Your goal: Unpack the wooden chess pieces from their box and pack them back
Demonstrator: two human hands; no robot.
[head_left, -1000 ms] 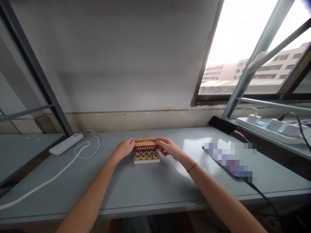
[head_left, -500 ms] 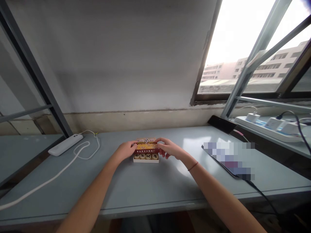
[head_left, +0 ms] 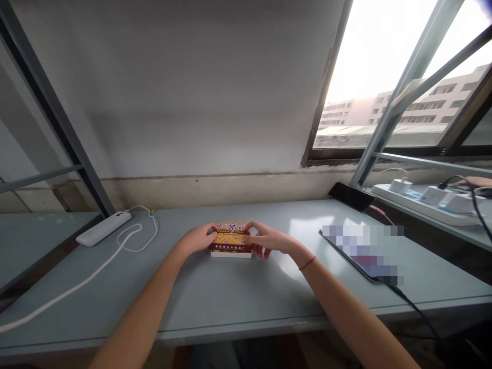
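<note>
A printed cardboard box lid, yellow and dark red with lettering, sits over a white box tray on the desk. A narrow white strip of the tray shows below the lid's front edge, and the Chinese chess pieces inside are almost wholly covered. My left hand grips the lid's left end, thumb on the front part. At the right end my right hand pinches the lid between thumb and index finger, its other fingers curled downward beside the box.
On the grey desk, a white power bank with a white cable lies at left. A tablet-like device, its screen blurred, lies at right. Behind it are a dark phone and a power strip with plugs.
Both hands have lowered the lid toward me and down over the tray. The front row of chess pieces, visible before, is now almost hidden.
</note>
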